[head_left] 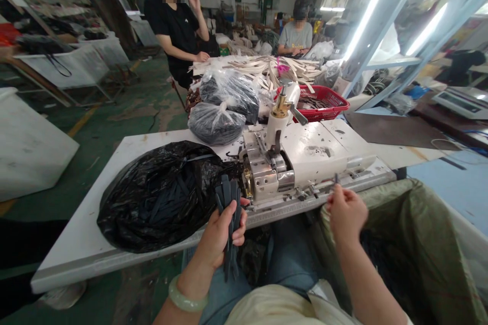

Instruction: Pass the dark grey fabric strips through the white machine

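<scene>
i'm looking over a white worktable [82,244] in a crowded workshop with a green floor. a pale sewing machine [305,155] sits on it, and two people stand and sit at a far table strewn with pale strips. a red basket [337,107] and two clear bags of dark material [217,123] lie beyond the machine.

the left hand [223,236] is closed in a fist around a bundle of dark strips [227,194]; they stand upright through the fingers, ends showing above and below the fist. an open black bag [160,198] of similar strips lies just beyond that hand's knuckles.

the right hand [345,213] is curled, its fingertips pinching a thin dark piece [336,179] that pokes up just above them, near the machine's front edge. a green sack [414,223] gapes beside that wrist.
</scene>
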The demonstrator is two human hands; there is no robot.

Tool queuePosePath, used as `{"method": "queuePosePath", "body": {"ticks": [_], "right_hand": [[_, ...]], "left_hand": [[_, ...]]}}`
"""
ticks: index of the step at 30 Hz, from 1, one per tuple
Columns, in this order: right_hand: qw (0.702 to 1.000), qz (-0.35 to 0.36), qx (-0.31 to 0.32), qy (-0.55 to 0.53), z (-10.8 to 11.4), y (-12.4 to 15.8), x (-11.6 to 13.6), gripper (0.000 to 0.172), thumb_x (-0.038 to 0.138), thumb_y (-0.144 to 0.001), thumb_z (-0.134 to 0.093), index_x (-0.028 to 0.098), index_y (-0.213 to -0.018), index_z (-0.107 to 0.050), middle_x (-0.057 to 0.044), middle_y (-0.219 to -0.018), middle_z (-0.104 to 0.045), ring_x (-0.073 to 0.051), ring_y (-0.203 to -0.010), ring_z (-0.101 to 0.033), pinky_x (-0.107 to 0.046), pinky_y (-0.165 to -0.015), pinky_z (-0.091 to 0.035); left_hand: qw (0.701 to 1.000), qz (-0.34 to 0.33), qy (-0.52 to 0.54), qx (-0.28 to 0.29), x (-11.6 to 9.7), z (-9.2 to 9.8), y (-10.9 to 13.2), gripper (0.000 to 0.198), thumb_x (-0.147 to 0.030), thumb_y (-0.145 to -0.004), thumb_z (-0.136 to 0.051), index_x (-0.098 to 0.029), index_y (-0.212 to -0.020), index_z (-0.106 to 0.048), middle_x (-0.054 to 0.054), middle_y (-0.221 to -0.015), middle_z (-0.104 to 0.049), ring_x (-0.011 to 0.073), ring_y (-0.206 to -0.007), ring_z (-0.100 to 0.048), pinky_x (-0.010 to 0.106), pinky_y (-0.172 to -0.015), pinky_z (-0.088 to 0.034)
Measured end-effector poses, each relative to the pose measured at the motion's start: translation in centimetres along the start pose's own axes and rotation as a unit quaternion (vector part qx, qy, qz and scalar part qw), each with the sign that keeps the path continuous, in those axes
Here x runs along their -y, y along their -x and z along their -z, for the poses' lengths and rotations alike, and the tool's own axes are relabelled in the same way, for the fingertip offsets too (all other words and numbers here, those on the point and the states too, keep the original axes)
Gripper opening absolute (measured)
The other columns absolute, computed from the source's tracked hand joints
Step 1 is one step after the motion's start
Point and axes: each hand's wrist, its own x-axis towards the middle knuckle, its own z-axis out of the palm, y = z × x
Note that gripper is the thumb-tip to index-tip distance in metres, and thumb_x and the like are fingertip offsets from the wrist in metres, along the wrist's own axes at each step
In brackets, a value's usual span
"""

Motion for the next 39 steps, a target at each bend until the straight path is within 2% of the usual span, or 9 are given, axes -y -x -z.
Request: {"method": "queuePosePath", "body": {"ticks": [3, 6, 10, 14, 18, 23, 29, 33, 39], "right_hand": [[0.951, 0.042, -0.109, 0.285, 6.5, -1.8, -4.9, 0.044, 0.049, -0.082, -0.050, 0.009, -0.086, -0.067, -0.018, -0.071, -0.066, -0.033, -0.064, -0.061, -0.041, -0.059, -0.043], [0.924, 0.134, -0.123, 0.338, 8.6, -1.4, -6.1, 0.055, 0.050, -0.081, -0.052, 0.004, -0.109, -0.062, -0.025, -0.096, -0.064, -0.038, -0.086, -0.059, -0.047, -0.072, -0.043], [0.977, 0.145, 0.153, 0.030, 2.8, 2.5, -0.7, 0.040, 0.048, -0.086, -0.052, 0.015, -0.105, -0.066, -0.009, -0.078, -0.063, -0.021, -0.064, -0.056, -0.034, -0.064, -0.045], [0.895, 0.125, 0.400, -0.156, -4.3, 6.5, 5.5, 0.025, 0.043, -0.081, -0.064, 0.018, -0.083, -0.069, 0.002, -0.059, -0.049, -0.012, -0.051, -0.042, -0.025, -0.050, -0.035], [0.903, 0.143, 0.375, -0.156, -6.9, 7.9, 7.6, 0.042, 0.040, -0.083, -0.063, 0.017, -0.048, -0.056, 0.002, -0.049, -0.042, -0.011, -0.049, -0.039, -0.025, -0.049, -0.031], [0.898, -0.031, 0.330, -0.290, -7.0, 8.9, 6.6, 0.032, 0.048, -0.082, -0.063, 0.017, -0.076, -0.072, 0.003, -0.050, -0.049, -0.010, -0.044, -0.044, -0.023, -0.045, -0.037], [0.763, -0.163, 0.557, -0.286, -5.1, 10.4, 5.4, 0.037, 0.045, -0.067, -0.079, 0.015, -0.083, -0.066, -0.003, -0.063, -0.067, -0.014, -0.048, -0.061, -0.024, -0.048, -0.051], [0.660, -0.157, 0.689, -0.255, -4.4, 10.2, 5.8, 0.042, 0.047, -0.078, -0.069, 0.014, -0.103, -0.063, -0.001, -0.062, -0.066, -0.011, -0.048, -0.061, -0.021, -0.049, -0.052], [0.712, -0.130, 0.645, -0.246, -5.4, 9.7, 6.0, 0.042, 0.055, -0.079, -0.064, 0.013, -0.076, -0.061, -0.002, -0.057, -0.064, -0.009, -0.042, -0.056, -0.016, -0.042, -0.043]], "left_hand": [[1.000, 0.013, -0.008, 0.011, 0.0, -0.3, -0.2, 0.036, -0.044, -0.082, -0.059, -0.019, -0.108, -0.057, -0.005, -0.063, -0.049, 0.0016, -0.039, -0.030, 0.014, -0.037, -0.025], [0.998, 0.039, -0.036, 0.032, 0.3, -0.9, -0.3, 0.038, -0.043, -0.080, -0.062, -0.019, -0.109, -0.057, -0.005, -0.063, -0.050, 0.0023, -0.039, -0.032, 0.015, -0.036, -0.025], [0.991, 0.076, -0.083, 0.070, 1.0, -1.8, -0.2, 0.038, -0.044, -0.078, -0.065, -0.017, -0.104, -0.058, -0.004, -0.064, -0.049, 0.0028, -0.040, -0.034, 0.015, -0.037, -0.025], [0.982, 0.102, -0.135, 0.082, 1.7, -1.9, 0.2, 0.035, -0.046, -0.077, -0.065, -0.018, -0.098, -0.058, -0.003, -0.062, -0.051, 0.0039, -0.040, -0.037, 0.015, -0.037, -0.025], [0.986, 0.095, -0.120, 0.062, 1.3, -1.4, 0.6, 0.035, -0.045, -0.076, -0.066, -0.018, -0.096, -0.058, -0.002, -0.061, -0.053, 0.0035, -0.040, -0.037, 0.015, -0.037, -0.024], [0.997, 0.052, -0.063, 0.007, -0.1, -1.1, 0.6, 0.040, -0.040, -0.071, -0.072, -0.018, -0.101, -0.058, -0.005, -0.058, -0.050, 0.0024, -0.039, -0.034, 0.014, -0.037, -0.025], [0.990, -0.105, -0.064, -0.070, -0.8, -0.4, 0.1, 0.038, -0.033, -0.069, -0.075, -0.019, -0.099, -0.057, -0.009, -0.052, -0.045, 0.0030, -0.037, -0.035, 0.015, -0.037, -0.028], [0.985, -0.083, -0.151, -0.031, -1.2, -0.4, 0.3, 0.036, -0.032, -0.070, -0.074, -0.017, -0.099, -0.059, -0.007, -0.050, -0.047, 0.0047, -0.037, -0.037, 0.016, -0.036, -0.028], [0.984, -0.061, -0.163, -0.034, -2.0, 0.0, 0.7, 0.037, -0.036, -0.069, -0.075, -0.015, -0.095, -0.059, -0.007, -0.051, -0.047, 0.0048, -0.037, -0.038, 0.017, -0.037, -0.028]]}}
